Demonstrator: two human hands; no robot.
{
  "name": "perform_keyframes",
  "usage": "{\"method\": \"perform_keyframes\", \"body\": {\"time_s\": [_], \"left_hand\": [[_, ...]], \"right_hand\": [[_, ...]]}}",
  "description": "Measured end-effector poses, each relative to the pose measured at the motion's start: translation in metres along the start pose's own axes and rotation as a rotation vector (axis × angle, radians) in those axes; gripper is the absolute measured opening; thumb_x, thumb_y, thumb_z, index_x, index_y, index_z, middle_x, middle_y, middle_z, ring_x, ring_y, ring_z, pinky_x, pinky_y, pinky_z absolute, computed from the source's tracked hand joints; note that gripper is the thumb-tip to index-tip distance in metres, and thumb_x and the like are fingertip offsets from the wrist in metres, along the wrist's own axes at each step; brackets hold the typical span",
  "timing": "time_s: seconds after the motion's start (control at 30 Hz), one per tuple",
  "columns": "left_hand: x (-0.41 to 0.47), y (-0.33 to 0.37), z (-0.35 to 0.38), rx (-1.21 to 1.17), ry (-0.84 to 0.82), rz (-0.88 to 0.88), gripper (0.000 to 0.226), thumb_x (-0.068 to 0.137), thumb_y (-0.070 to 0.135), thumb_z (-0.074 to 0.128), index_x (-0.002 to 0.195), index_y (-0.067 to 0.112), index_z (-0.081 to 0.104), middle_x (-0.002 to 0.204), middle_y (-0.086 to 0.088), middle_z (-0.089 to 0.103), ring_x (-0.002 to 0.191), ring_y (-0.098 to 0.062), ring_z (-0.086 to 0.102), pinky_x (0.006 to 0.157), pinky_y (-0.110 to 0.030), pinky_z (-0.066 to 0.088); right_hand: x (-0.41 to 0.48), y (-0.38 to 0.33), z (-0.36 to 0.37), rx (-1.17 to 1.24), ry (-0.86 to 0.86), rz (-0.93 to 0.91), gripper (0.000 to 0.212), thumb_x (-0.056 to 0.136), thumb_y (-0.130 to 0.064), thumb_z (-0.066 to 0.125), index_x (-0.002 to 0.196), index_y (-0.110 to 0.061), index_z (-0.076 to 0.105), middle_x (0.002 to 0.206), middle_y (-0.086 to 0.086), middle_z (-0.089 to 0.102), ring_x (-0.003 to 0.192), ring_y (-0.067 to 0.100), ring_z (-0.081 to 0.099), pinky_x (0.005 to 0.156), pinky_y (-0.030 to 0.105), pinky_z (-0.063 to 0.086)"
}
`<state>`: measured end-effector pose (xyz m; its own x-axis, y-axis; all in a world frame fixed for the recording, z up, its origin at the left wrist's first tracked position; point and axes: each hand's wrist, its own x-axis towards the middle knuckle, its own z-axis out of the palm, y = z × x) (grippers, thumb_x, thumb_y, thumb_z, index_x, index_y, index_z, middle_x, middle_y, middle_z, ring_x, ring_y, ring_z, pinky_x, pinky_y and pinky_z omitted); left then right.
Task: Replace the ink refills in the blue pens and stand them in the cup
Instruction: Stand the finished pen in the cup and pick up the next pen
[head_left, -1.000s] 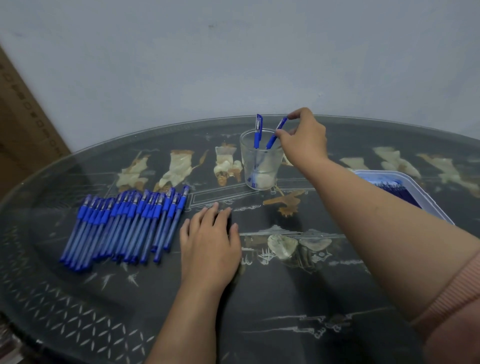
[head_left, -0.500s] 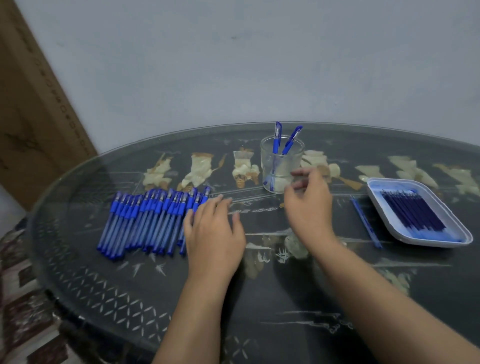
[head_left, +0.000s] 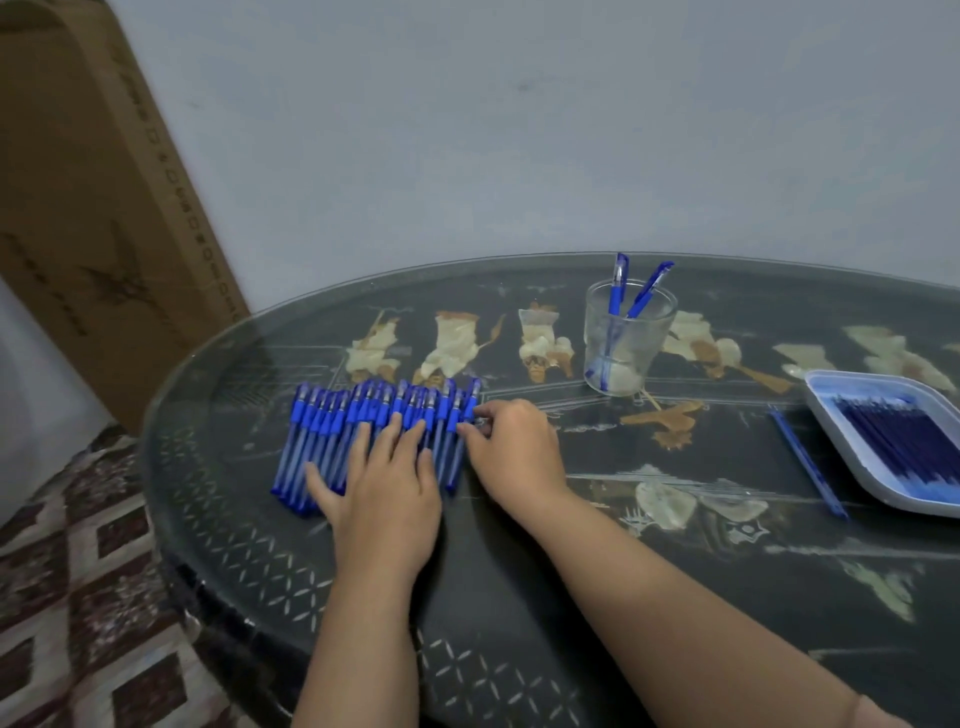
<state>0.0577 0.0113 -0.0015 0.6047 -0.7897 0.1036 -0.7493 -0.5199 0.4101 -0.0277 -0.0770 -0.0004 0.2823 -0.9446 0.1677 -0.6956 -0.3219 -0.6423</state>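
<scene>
- Left hand (head_left: 387, 483): laid flat, fingers spread, palm down across the row of blue pens (head_left: 332, 441). Judged purpose: to keep the round barrels from rolling while one is taken.
- Right hand (head_left: 511, 447): knuckles up, fingertips curled in against the end pen (head_left: 456, 462) at the row's right edge. Whether they have closed on it cannot be told; the knuckles hide the contact.
- Step in hand, by judgement: picking out the next pen for a fresh refill.
- Cup (head_left: 626, 338): clear, upright, beyond the right hand. Two finished pens (head_left: 618, 283) lean inside it, caps up. Most of the stock is not yet done.
- Tray (head_left: 834, 431): at the right, well apart from the row, holding the dark refills (head_left: 904, 436) side by side. One loose refill (head_left: 808, 467) lies on the table just beside its near-left rim, probably a spent one put aside.
- Table (head_left: 571, 597): round, dark, glass-topped over pale inlaid figures; a smooth face on which pens would roll readily.
- Room: plain grey wall (head_left: 519, 130), large cardboard box (head_left: 104, 208) leaning at the left, patterned floor (head_left: 78, 571) below.
</scene>
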Motion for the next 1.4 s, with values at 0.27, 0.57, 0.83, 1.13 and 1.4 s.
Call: {"method": "perform_keyframes", "body": {"time_s": [0.27, 0.57, 0.83, 1.13, 1.4], "left_hand": [[0.000, -0.002, 0.001, -0.005, -0.010, 0.008, 0.044, 0.103, 0.041, 0.022, 0.146, 0.041, 0.032, 0.159, 0.020, 0.016, 0.148, -0.005, 0.001, 0.114, -0.057, -0.013], [0.000, -0.002, 0.000, -0.044, 0.014, 0.013, 0.044, 0.103, 0.042, 0.026, 0.145, 0.040, 0.035, 0.158, 0.019, 0.020, 0.148, -0.005, 0.005, 0.115, -0.056, -0.012], [-0.004, 0.017, -0.010, -0.189, 0.177, 0.096, 0.041, 0.098, 0.039, 0.046, 0.138, 0.035, 0.048, 0.152, 0.016, 0.037, 0.146, -0.006, 0.019, 0.118, -0.049, -0.004], [-0.027, 0.102, 0.017, -0.256, -0.123, 0.481, 0.051, 0.092, 0.040, 0.059, 0.138, 0.049, 0.039, 0.142, 0.022, 0.044, 0.136, 0.000, 0.033, 0.118, -0.037, 0.015], [-0.020, 0.129, 0.046, -0.399, -0.087, 0.486, 0.014, 0.085, 0.024, 0.071, 0.094, 0.035, 0.072, 0.087, 0.022, 0.064, 0.098, -0.007, 0.061, 0.099, -0.043, 0.041]], "right_hand": [[-0.004, -0.017, 0.007, -0.048, 0.067, 0.105, 0.022, 0.089, -0.022, 0.057, 0.104, -0.010, 0.069, 0.101, 0.008, 0.069, 0.100, 0.028, 0.062, 0.084, 0.034, 0.051], [-0.008, -0.017, -0.017, 0.090, 0.067, 0.244, 0.022, 0.088, -0.018, 0.057, 0.104, -0.016, 0.073, 0.103, 0.005, 0.071, 0.100, 0.026, 0.063, 0.076, 0.027, 0.044], [-0.030, 0.048, -0.076, 0.152, 0.055, 0.131, 0.023, 0.092, -0.013, 0.057, 0.104, -0.023, 0.074, 0.088, -0.004, 0.067, 0.079, 0.012, 0.057, 0.070, 0.024, 0.040], [-0.059, 0.129, -0.147, -0.121, 0.159, -0.052, 0.032, 0.095, -0.016, 0.058, 0.097, -0.047, 0.068, 0.085, -0.019, 0.044, 0.092, 0.006, 0.036, 0.074, 0.030, 0.018], [-0.050, 0.158, -0.142, 0.074, 0.221, -0.147, 0.028, 0.089, -0.015, 0.061, 0.093, -0.041, 0.069, 0.085, -0.012, 0.048, 0.088, 0.016, 0.051, 0.087, 0.044, 0.043]]}}
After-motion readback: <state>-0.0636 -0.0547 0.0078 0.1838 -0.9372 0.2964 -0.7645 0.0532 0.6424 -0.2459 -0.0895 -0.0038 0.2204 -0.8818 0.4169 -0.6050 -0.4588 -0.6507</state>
